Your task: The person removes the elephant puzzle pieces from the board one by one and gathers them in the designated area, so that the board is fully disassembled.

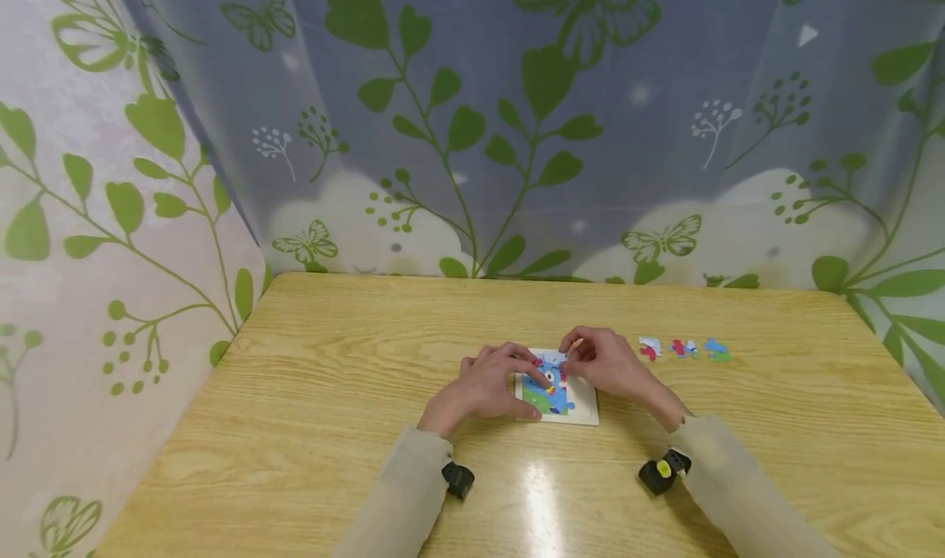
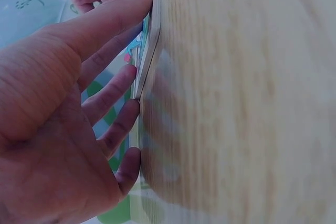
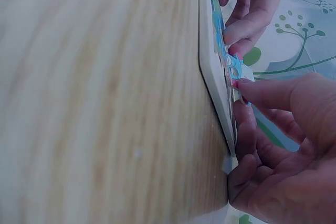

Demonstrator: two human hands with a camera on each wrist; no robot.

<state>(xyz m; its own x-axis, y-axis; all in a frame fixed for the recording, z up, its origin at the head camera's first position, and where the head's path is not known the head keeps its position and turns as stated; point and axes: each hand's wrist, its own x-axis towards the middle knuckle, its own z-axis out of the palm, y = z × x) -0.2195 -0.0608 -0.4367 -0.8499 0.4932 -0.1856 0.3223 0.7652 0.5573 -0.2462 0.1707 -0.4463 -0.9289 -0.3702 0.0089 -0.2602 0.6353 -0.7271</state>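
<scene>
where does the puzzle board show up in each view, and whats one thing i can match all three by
Head: puzzle board right of centre, lower half.
Left wrist: edge-on, upper half, just left of centre.
Right wrist: edge-on, right of centre, running down from the top edge.
Shared landmark: the left hand, in all three.

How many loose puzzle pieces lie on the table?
3, in a row to the right of the right hand: a white-and-red piece nearest it, a multicoloured piece in the middle, a blue-and-green piece farthest. More could be hidden.
</scene>
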